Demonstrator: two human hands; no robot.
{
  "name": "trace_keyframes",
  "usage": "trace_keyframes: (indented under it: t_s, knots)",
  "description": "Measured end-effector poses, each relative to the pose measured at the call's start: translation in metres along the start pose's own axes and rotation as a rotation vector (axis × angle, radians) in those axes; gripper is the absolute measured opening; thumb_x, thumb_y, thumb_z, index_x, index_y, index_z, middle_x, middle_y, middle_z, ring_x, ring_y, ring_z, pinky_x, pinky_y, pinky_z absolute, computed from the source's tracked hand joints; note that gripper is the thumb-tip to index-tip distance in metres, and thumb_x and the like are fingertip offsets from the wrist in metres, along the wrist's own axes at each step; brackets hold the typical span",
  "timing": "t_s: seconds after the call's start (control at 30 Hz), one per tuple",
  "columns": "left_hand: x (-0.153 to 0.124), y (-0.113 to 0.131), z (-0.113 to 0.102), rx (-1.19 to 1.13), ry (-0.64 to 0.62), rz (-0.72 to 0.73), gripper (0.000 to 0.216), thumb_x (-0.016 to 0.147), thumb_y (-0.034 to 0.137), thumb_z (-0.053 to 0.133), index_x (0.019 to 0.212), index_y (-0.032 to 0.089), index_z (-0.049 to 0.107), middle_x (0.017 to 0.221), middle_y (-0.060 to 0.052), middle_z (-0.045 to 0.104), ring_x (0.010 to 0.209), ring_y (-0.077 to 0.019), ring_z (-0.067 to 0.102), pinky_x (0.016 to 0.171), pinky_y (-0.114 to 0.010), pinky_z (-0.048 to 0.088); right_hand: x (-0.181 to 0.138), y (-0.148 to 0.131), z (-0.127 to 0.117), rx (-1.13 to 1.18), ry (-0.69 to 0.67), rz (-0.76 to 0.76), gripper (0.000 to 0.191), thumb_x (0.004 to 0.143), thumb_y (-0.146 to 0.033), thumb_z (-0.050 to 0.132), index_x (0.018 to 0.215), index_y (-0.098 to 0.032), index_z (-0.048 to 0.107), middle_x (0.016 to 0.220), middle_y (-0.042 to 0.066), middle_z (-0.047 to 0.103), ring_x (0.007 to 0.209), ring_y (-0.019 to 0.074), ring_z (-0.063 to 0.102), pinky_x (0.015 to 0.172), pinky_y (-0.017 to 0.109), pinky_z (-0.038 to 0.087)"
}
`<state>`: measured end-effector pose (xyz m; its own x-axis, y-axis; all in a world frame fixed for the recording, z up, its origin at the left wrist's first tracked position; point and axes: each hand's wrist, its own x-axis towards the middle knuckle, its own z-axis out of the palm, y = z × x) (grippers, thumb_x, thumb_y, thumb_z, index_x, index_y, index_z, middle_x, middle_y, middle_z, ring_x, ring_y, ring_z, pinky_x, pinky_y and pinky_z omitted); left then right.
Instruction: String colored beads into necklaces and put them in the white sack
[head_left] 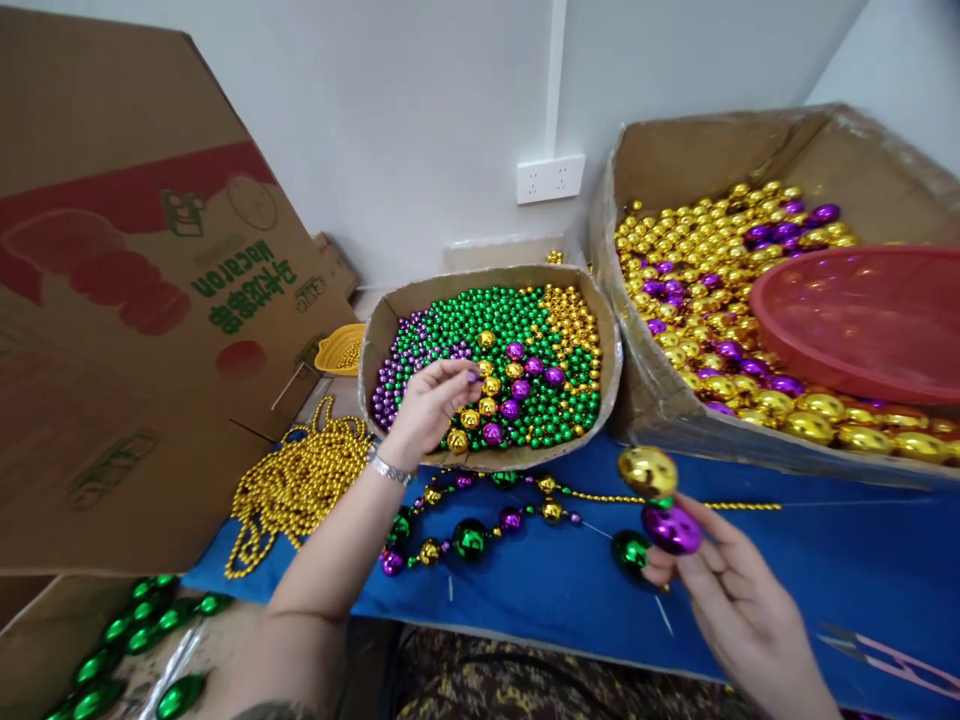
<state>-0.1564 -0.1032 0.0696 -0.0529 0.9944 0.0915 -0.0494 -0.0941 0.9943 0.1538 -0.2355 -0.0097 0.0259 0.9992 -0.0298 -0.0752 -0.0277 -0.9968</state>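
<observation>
Glossy, rounded purple bead (672, 528) beside a shiny gold bead (648, 471).

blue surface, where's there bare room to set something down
Two patches on the blue surface: one between the bead strand and front edge, flanked by white slivers; another right of the right hand, between the large box and snips. Crowded: the left end, under gold bead chains.

Single head view – from the near side of the small-bead box (610, 350), close in, facing forward and down; counter (540, 595) before the box, wall (442, 130) behind it – both framed.
</observation>
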Motion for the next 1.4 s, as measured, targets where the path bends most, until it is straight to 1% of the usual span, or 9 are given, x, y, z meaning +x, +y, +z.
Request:
trace_keyframes:
  t_s: [0.1, 0.2, 0.3, 0.47, 0.83, 0.93, 1.03, 1.17, 1.4]
  knots:
    - [-0.022, 0.0, 0.031, -0.306, -0.064, -0.192, 0.019, 0.076, 0.025, 0.07, 0.091, 0.015, 0.065, 0.095, -0.008, 0.069, 0.078, -0.0145, 0.065, 0.073, -0.028, 0.054, 0.001, 0.008, 0.012, -0.084, -0.092, 0.046, 0.05, 0.087, -0.048, 0.055, 0.129, -0.022, 0.048, 0.084, 0.006, 0.07, 0.071, 0.0178, 0.07, 0.068, 0.029, 0.059]
    - [-0.035, -0.007, 0.05, -0.507, -0.123, -0.323, 0.019, 0.075, 0.023, 0.072, 0.091, 0.014, 0.066, 0.094, -0.007, 0.069, 0.077, -0.0126, 0.065, 0.07, -0.024, 0.054, 0.002, 0.01, 0.021, -0.132, -0.136, 0.079, 0.051, 0.089, -0.051, 0.049, 0.13, -0.021, 0.047, 0.084, 0.006, 0.07, 0.074, 0.0188, 0.07, 0.071, 0.031, 0.058]
    - [-0.04, -0.015, 0.057, -0.6, -0.169, -0.368, 0.019, 0.075, 0.022, 0.073, 0.091, 0.014, 0.066, 0.093, -0.006, 0.069, 0.075, -0.0127, 0.065, 0.069, -0.024, 0.054, 0.003, 0.009, 0.023, -0.163, -0.157, 0.099, 0.053, 0.089, -0.053, 0.047, 0.132, -0.021, 0.046, 0.082, 0.005, 0.07, 0.074, 0.0188, 0.07, 0.073, 0.032, 0.057]
    - [-0.043, -0.021, 0.061, -0.623, -0.177, -0.379, 0.019, 0.074, 0.022, 0.074, 0.09, 0.014, 0.066, 0.09, -0.005, 0.069, 0.074, -0.0129, 0.065, 0.068, -0.025, 0.053, 0.003, 0.01, 0.022, -0.182, -0.182, 0.104, 0.054, 0.09, -0.054, 0.044, 0.133, -0.021, 0.044, 0.083, 0.005, 0.069, 0.074, 0.0183, 0.07, 0.073, 0.031, 0.056]
    - [-0.05, -0.018, 0.064, -0.572, -0.224, -0.345, 0.021, 0.075, 0.025, 0.075, 0.09, 0.013, 0.068, 0.088, -0.008, 0.069, 0.072, -0.0131, 0.063, 0.067, -0.025, 0.052, 0.005, 0.014, 0.019, -0.233, -0.188, 0.066, 0.055, 0.091, -0.053, 0.041, 0.135, -0.02, 0.041, 0.083, 0.005, 0.068, 0.074, 0.0173, 0.069, 0.074, 0.029, 0.055]
    - [-0.05, -0.016, 0.063, -0.483, -0.24, -0.316, 0.022, 0.074, 0.028, 0.075, 0.09, 0.014, 0.07, 0.087, -0.008, 0.068, 0.073, -0.0135, 0.063, 0.067, -0.025, 0.051, 0.005, 0.013, 0.018, -0.266, -0.184, 0.056, 0.053, 0.092, -0.05, 0.039, 0.136, -0.02, 0.041, 0.085, 0.005, 0.069, 0.077, 0.0175, 0.069, 0.075, 0.029, 0.055]
    - [-0.052, -0.014, 0.065, -0.298, -0.243, -0.26, 0.025, 0.074, 0.031, 0.075, 0.092, 0.015, 0.07, 0.088, -0.007, 0.069, 0.072, -0.0131, 0.062, 0.068, -0.025, 0.051, 0.005, 0.01, 0.016, -0.361, -0.168, -0.021, 0.049, 0.092, -0.048, 0.039, 0.134, -0.022, 0.046, 0.09, 0.006, 0.07, 0.081, 0.0189, 0.07, 0.077, 0.03, 0.055]
    - [-0.055, -0.017, 0.078, -0.055, -0.293, -0.136, 0.023, 0.075, 0.032, 0.072, 0.092, 0.017, 0.069, 0.084, -0.005, 0.069, 0.073, -0.0136, 0.061, 0.067, -0.023, 0.049, 0.005, 0.012, 0.008, -0.512, -0.088, -0.081, 0.042, 0.092, -0.041, 0.041, 0.13, -0.024, 0.051, 0.098, 0.006, 0.071, 0.086, 0.0199, 0.069, 0.08, 0.03, 0.054]
    - [-0.058, -0.029, 0.105, -0.047, -0.355, -0.136, 0.017, 0.076, 0.031, 0.071, 0.086, 0.018, 0.065, 0.087, -0.006, 0.07, 0.076, -0.0148, 0.063, 0.068, -0.024, 0.049, -0.003, 0.022, -0.012, -0.479, -0.04, 0.02, 0.043, 0.092, -0.044, 0.043, 0.127, -0.022, 0.052, 0.108, 0.008, 0.069, 0.09, 0.0197, 0.069, 0.08, 0.029, 0.054]
